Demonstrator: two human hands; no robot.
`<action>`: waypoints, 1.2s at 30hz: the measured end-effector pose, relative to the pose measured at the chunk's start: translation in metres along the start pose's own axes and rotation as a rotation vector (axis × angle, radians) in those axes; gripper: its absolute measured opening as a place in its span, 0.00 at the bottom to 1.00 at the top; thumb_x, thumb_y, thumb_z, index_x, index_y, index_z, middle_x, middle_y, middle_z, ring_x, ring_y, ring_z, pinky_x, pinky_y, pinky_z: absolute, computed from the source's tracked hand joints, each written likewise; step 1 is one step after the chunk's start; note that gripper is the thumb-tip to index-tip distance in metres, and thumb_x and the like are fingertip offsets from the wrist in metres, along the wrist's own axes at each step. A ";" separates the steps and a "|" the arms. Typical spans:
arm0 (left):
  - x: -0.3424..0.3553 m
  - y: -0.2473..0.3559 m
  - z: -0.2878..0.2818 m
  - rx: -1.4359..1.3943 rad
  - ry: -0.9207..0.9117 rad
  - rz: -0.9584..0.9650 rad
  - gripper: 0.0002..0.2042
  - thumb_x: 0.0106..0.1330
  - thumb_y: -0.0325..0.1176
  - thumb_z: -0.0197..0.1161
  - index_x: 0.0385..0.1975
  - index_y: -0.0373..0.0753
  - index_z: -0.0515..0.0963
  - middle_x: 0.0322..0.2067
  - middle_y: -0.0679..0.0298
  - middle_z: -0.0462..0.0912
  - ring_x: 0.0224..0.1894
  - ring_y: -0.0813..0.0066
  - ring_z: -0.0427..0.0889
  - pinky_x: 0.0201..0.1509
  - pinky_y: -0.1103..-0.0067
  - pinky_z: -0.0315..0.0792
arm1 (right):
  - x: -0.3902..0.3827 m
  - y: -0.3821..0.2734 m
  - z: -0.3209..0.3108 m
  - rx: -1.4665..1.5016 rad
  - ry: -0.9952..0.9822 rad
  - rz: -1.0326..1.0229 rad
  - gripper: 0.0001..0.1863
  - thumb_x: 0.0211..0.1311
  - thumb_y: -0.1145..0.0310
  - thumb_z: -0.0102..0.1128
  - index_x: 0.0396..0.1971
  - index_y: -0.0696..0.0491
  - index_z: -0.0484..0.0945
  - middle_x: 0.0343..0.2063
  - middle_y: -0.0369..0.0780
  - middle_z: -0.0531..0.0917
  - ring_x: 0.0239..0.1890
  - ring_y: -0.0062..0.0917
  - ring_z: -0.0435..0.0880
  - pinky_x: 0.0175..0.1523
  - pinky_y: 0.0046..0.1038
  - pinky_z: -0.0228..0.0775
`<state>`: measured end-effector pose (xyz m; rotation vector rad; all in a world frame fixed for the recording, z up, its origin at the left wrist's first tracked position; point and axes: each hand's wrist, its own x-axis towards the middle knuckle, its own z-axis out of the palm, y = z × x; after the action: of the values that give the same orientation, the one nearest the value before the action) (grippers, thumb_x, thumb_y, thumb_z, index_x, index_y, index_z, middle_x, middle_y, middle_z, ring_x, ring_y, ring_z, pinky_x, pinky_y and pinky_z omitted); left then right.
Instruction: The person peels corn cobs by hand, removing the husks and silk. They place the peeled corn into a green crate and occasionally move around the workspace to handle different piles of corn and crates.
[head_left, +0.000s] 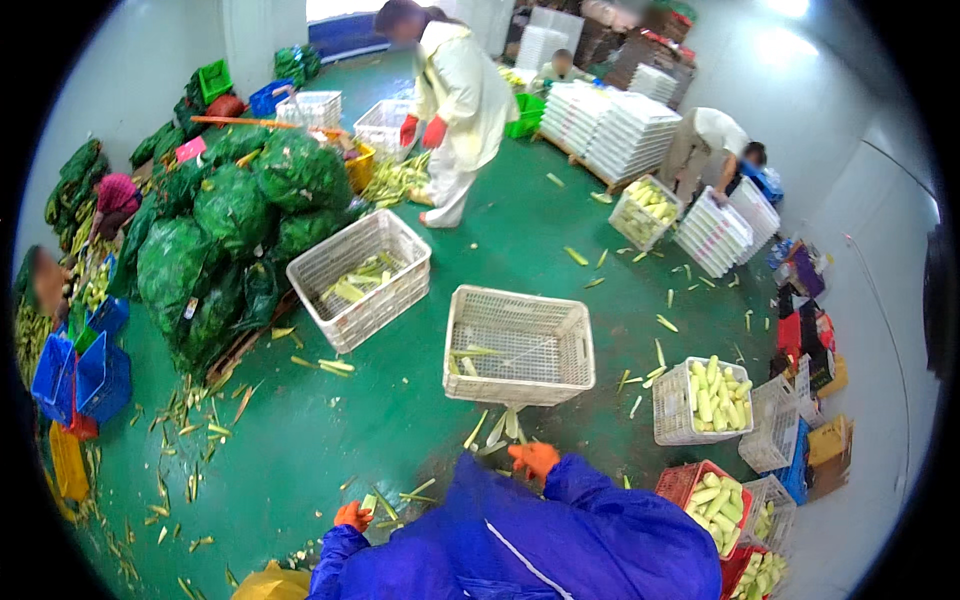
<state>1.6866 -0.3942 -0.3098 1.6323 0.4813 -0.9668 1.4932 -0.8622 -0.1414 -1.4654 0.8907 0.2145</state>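
Note:
Low in the picture, my left hand in an orange glove has its fingers closed at a pale green piece of corn, seen only in part. To the right and farther forward is my right hand, gloved in orange too, its fingers apart with nothing visible in them. Loose husk leaves lie on the floor just beyond it. Past these stands a white slatted crate with a few husk leaves in its bottom. My blue sleeves and blue covering fill the lower edge.
Left of centre stands another white crate with husks, beside piled green net sacks. Filled corn crates stand at right, with a red crate nearer. A person in pale clothing stands beyond; others work farther off. Husks litter the green floor.

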 end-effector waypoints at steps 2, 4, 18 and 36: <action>-0.001 -0.004 -0.009 -0.243 0.042 -0.127 0.22 0.60 0.43 0.62 0.51 0.40 0.69 0.41 0.50 0.82 0.35 0.55 0.83 0.33 0.62 0.73 | 0.051 -0.016 -0.003 0.066 0.063 -0.043 0.23 0.57 0.51 0.63 0.39 0.57 0.79 0.24 0.38 0.81 0.17 0.21 0.74 0.21 0.24 0.66; -0.023 -0.018 -0.009 -0.258 0.055 -0.113 0.21 0.63 0.45 0.59 0.50 0.40 0.67 0.35 0.54 0.84 0.26 0.64 0.83 0.21 0.72 0.70 | 0.093 -0.053 -0.004 0.076 0.065 -0.075 0.21 0.58 0.51 0.63 0.37 0.57 0.79 0.23 0.36 0.78 0.18 0.20 0.74 0.21 0.23 0.65; -0.147 -0.003 0.040 0.410 0.186 -0.376 0.21 0.54 0.46 0.66 0.43 0.40 0.75 0.28 0.54 0.83 0.26 0.58 0.81 0.26 0.67 0.71 | 0.458 -0.076 0.038 -0.621 0.116 0.107 0.37 0.51 0.40 0.60 0.46 0.61 0.76 0.43 0.56 0.80 0.49 0.48 0.78 0.54 0.38 0.69; -0.191 -0.058 0.166 0.131 0.292 -0.519 0.21 0.52 0.44 0.67 0.43 0.39 0.76 0.26 0.53 0.82 0.29 0.55 0.82 0.31 0.66 0.74 | 0.518 0.006 0.028 -1.108 -0.127 -0.288 0.17 0.58 0.57 0.51 0.34 0.56 0.77 0.29 0.56 0.77 0.34 0.52 0.78 0.39 0.48 0.70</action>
<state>1.4765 -0.5000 -0.1997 1.8172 1.0992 -1.1565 1.8502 -1.0341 -0.4768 -2.5378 0.4161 0.6420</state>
